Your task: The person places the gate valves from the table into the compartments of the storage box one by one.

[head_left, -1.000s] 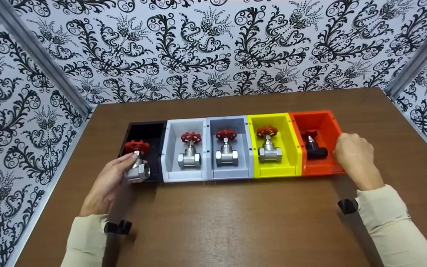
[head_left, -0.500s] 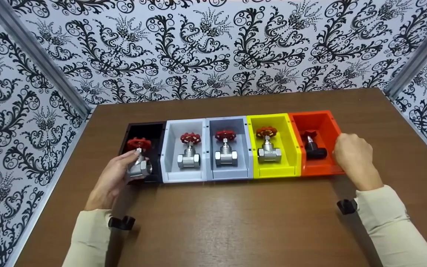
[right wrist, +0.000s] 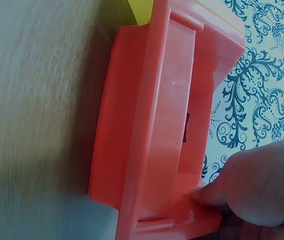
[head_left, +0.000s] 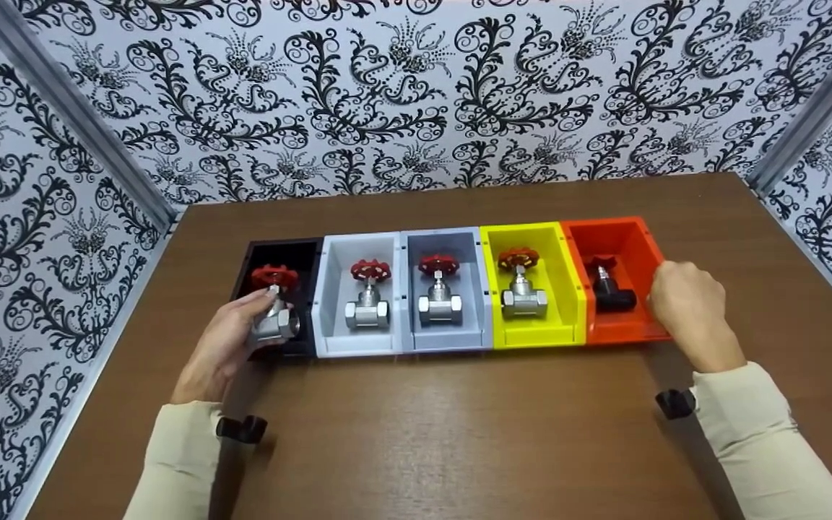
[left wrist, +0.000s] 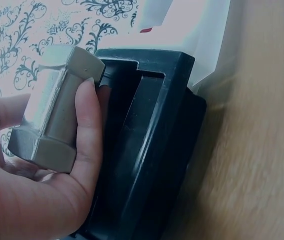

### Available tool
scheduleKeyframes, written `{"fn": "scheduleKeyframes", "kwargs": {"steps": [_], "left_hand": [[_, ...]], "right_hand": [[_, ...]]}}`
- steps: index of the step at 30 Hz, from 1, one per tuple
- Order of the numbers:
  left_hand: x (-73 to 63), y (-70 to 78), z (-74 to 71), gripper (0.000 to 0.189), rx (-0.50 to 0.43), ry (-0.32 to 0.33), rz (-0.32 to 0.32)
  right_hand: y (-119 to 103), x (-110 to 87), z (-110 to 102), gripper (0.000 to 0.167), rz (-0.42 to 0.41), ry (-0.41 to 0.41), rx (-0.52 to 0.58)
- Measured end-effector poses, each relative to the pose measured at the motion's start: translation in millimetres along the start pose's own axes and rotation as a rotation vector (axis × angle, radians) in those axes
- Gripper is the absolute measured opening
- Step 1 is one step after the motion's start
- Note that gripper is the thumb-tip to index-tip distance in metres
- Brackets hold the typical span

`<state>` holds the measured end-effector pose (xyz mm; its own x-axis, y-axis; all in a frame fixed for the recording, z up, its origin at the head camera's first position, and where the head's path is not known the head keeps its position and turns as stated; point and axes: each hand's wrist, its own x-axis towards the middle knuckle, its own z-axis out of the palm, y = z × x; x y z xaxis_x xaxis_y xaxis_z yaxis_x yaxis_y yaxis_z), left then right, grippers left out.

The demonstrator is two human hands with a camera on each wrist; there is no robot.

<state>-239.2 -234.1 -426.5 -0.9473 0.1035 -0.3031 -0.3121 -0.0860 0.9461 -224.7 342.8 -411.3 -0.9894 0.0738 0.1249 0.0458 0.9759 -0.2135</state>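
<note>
My left hand (head_left: 221, 336) holds a metal gate valve (head_left: 276, 322) with a red handwheel (head_left: 274, 276) over the front part of the black bin (head_left: 307, 249). Seen from the left wrist, its hexagonal-ended steel body (left wrist: 57, 110) lies between my thumb and fingers, close to the bin's front wall (left wrist: 151, 110). The right hand (head_left: 690, 307) grips the right side wall of the orange bin (head_left: 643, 249), its thumb over the edge in the right wrist view. Inside that bin lies a black-bodied valve (head_left: 614, 296) with a dark red knob.
Between the black and orange bins stand a white bin (head_left: 336, 289), a grey bin (head_left: 412, 249) and a yellow bin (head_left: 568, 289), joined in one row. Each holds a steel valve with a red or orange handwheel. A patterned wall (head_left: 416, 94) rises behind the brown table (head_left: 416, 426).
My left hand has moved the valve slightly away from me and to the right, farther over the black bin. The right hand stays on the orange bin.
</note>
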Motion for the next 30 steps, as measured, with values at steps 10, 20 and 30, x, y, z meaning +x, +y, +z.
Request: {"fn": "scheduleKeyframes", "kwargs": {"steps": [10, 20, 30], "left_hand": [[3.4, -0.7, 5.8, 0.036, 0.002, -0.012, 0.017], [7.4, 4.4, 8.8, 0.046, 0.016, -0.001, 0.003], [15.9, 5.1, 8.4, 0.050, 0.075, -0.002, -0.004]], "right_hand": [[0.2, 0.4, 0.7, 0.011, 0.004, -0.004, -0.007], [0.0, 1.2, -1.2, 0.010, -0.002, -0.028, -0.009], [-0.3, 1.3, 0.5, 0.012, 0.003, -0.020, -0.017]]}}
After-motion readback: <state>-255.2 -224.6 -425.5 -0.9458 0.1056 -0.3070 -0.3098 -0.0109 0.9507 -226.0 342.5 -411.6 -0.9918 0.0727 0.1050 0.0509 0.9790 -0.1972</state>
